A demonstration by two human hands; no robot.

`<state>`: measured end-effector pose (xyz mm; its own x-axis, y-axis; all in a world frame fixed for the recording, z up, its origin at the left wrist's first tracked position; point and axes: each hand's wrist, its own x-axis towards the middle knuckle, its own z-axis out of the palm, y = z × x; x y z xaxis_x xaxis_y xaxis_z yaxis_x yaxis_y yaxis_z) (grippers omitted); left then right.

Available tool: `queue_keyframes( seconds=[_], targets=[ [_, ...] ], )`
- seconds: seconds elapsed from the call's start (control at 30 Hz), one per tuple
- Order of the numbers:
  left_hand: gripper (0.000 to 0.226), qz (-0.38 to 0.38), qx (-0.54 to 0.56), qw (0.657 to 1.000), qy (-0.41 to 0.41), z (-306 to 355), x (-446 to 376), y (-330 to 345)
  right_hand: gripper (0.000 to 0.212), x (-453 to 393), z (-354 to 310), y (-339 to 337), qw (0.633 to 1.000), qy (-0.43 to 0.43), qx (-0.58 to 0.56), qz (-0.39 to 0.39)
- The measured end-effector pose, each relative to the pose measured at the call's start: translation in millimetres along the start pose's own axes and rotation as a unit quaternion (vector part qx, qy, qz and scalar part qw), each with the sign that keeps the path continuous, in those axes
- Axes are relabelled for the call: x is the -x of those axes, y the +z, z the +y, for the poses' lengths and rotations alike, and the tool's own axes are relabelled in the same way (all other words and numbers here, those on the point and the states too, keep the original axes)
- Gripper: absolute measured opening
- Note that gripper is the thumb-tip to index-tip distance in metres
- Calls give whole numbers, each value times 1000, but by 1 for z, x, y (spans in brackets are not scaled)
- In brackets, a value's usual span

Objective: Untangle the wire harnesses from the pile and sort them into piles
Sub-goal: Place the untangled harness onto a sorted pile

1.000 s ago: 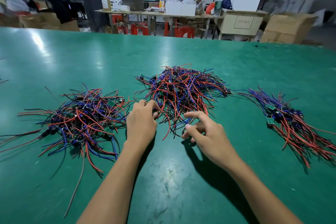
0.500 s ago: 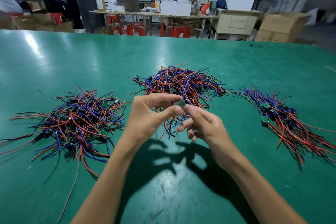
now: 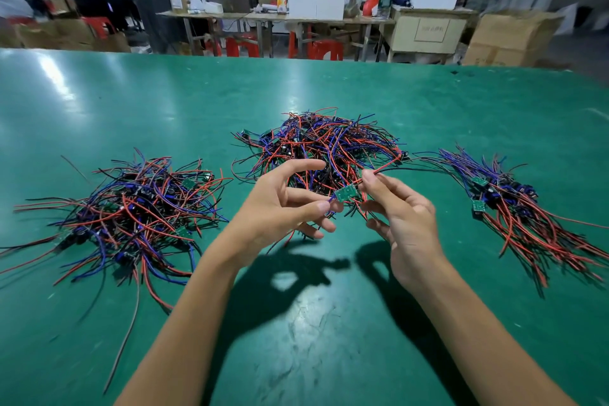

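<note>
Tangled red-blue-black harness pile (image 3: 324, 145) at 12 o'clock, looser heap (image 3: 131, 204) at 9, combed bundle (image 3: 514, 204) at 3, one green-board harness (image 3: 346, 192) lifted at centre

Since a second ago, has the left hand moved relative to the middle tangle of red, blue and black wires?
Yes. The left hand has lifted off the green table beside the middle pile and now pinches a small green circuit board.

Three wire harness piles are sitting on one green table (image 3: 329, 323): left pile (image 3: 131, 208), middle pile (image 3: 329, 145), right pile (image 3: 514, 204). Two hands are showing, left hand (image 3: 280, 208) and right hand (image 3: 405, 217), sharing one loose harness (image 3: 346, 192).
</note>
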<state>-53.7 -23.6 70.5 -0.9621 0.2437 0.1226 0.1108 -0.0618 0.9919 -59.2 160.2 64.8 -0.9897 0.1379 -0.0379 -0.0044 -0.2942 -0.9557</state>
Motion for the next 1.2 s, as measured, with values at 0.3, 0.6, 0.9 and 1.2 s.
queue_keyframes(
  seconds=[0.3, 0.6, 0.9, 1.2],
  targets=[
    [27, 15, -7, 999, -45, 1, -1, 4, 13, -2, 1, -4, 995, -1, 30, -99],
    [19, 24, -17, 999, -12, -6, -3, 10, 16, -2, 7, -4, 983, -81, 104, -126],
    [7, 77, -77, 994, 1, -10, -5, 15, 10, -3, 11, -4, 976, -124, 150, -94],
    [4, 88, -108, 990, 8, -12, -5, 16, 2, -4, 9, -5, 983, -128, 101, -89]
  ],
)
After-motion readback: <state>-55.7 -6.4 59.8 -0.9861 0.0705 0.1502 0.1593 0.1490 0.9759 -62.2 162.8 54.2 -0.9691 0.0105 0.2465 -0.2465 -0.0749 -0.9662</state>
